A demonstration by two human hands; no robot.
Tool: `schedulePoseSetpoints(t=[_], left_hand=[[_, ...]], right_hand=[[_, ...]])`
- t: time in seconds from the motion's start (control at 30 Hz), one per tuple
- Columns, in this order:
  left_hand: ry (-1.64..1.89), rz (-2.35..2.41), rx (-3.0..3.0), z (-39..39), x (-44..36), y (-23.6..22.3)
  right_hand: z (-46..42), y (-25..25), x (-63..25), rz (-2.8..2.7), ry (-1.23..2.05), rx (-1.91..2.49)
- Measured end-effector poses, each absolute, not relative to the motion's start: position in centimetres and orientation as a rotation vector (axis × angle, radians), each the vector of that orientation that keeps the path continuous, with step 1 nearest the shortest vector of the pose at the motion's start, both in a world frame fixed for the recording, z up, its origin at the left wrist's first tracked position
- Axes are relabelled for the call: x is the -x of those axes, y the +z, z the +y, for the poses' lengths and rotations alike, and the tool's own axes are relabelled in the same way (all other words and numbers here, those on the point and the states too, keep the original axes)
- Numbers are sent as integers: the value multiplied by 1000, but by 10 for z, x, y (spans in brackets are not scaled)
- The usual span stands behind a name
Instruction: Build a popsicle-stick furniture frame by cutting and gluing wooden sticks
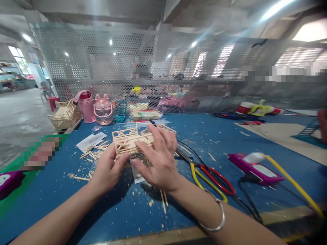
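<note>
A small model built of thin wooden sticks (134,143), with a lattice of struts, is held up just above the blue tabletop. My left hand (108,168) grips its left end between thumb and fingers. Over its right part is my right hand (163,160), fingers spread, fingertips at the sticks; whether they press on it I cannot tell. My right hand hides part of the model. Loose sticks (93,153) and wood scraps lie left of it. To the right rest pliers (204,177) with one yellow and one red handle.
A purple device (255,168) with a yellow cable sits on the blue table (189,217) at right. Along the back stand a pink bottle (88,107), a clear-bodied jug (103,110), a teal basket (120,111) and a larger stick model (65,117). Behind them rises a perforated metal screen (94,68).
</note>
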State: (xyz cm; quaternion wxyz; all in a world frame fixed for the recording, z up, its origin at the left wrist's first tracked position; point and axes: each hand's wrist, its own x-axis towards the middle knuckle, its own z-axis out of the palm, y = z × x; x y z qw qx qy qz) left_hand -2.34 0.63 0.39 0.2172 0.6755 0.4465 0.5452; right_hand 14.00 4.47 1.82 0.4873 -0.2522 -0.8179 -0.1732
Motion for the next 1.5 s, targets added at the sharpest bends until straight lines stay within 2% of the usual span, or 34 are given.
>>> schedulePoseSetpoints(t=[0.37,0.57,0.73,1.5], left_hand=[[1535,1210,-1810,9,27,1],[1611,1294,-1665,10,31,7],[1630,1262,-1629,10,32,9],[1636,1175,-1565,12,34,9]], right_hand=[[48,25,-146,-1913,-355,495],[68,18,-148,-1734,58,672],[72,15,-147,-1861,346,734],[66,16,-145,-1945,454,683]])
